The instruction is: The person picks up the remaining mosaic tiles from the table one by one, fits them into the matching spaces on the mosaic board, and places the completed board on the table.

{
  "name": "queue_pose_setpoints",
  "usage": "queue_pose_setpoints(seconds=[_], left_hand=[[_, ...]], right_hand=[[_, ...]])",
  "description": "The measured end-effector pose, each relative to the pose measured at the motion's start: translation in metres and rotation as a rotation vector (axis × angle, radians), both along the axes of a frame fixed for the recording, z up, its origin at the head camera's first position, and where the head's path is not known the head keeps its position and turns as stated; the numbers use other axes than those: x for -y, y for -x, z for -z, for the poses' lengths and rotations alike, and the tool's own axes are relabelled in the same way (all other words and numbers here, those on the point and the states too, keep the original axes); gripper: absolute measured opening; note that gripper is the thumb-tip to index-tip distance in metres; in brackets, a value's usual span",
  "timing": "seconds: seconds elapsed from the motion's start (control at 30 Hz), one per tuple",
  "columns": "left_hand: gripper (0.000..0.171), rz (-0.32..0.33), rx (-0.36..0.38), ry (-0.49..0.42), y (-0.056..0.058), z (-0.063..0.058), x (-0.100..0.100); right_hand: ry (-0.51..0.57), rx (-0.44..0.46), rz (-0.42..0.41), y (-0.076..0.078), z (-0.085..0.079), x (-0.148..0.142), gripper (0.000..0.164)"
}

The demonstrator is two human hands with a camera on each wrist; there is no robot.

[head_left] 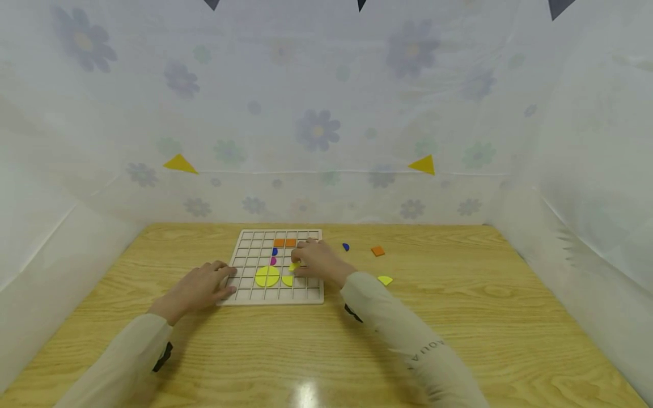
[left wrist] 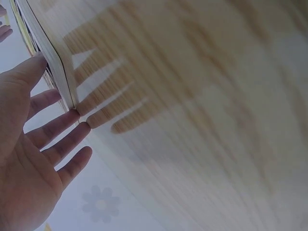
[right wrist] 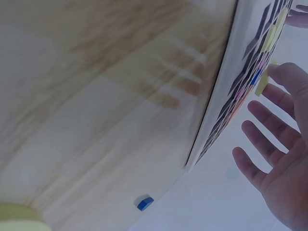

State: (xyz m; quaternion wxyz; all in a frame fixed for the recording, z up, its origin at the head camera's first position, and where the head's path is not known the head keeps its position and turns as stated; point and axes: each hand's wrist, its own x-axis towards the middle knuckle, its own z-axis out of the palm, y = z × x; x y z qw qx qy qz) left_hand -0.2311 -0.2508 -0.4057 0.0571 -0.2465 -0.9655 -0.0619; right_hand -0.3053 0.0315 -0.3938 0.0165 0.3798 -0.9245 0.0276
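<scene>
The right hand (head_left: 320, 260) pinched a yellow tile (head_left: 294, 266), probably light, stiff, best held edgewise; the left hand (head_left: 196, 286), unclenched, touched the grid board (head_left: 245, 294).

Flower-print white sheeting (head_left: 352, 85) behind wood-grain table (head_left: 459, 340); glare near edge.
</scene>
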Motion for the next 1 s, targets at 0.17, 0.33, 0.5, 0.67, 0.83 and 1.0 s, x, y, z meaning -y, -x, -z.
queue_pose_setpoints(seconds=[0.17,0.33,0.5,0.67,0.83,1.0], left_hand=[[0.043,0.003,0.000,-0.003,0.000,0.000,0.000],[0.043,0.003,0.006,-0.005,0.000,-0.001,-0.001],[0.042,0.009,-0.003,-0.004,0.001,-0.001,-0.002],[0.042,0.013,-0.009,-0.005,0.000,-0.001,-0.002],[0.042,0.018,-0.019,-0.008,0.000,-0.001,-0.002],[0.042,0.019,-0.021,-0.006,0.000,0.000,-0.002]], right_hand=[[0.009,0.010,-0.014,-0.001,0.000,0.007,0.025],[0.010,0.020,-0.014,-0.002,0.001,0.011,0.024],[0.006,0.018,-0.008,-0.003,0.002,0.012,0.023],[0.003,0.030,-0.006,-0.004,0.001,0.012,0.023],[-0.008,0.046,-0.003,-0.005,0.002,0.012,0.024],[-0.016,0.035,-0.008,-0.005,0.003,0.011,0.022]])
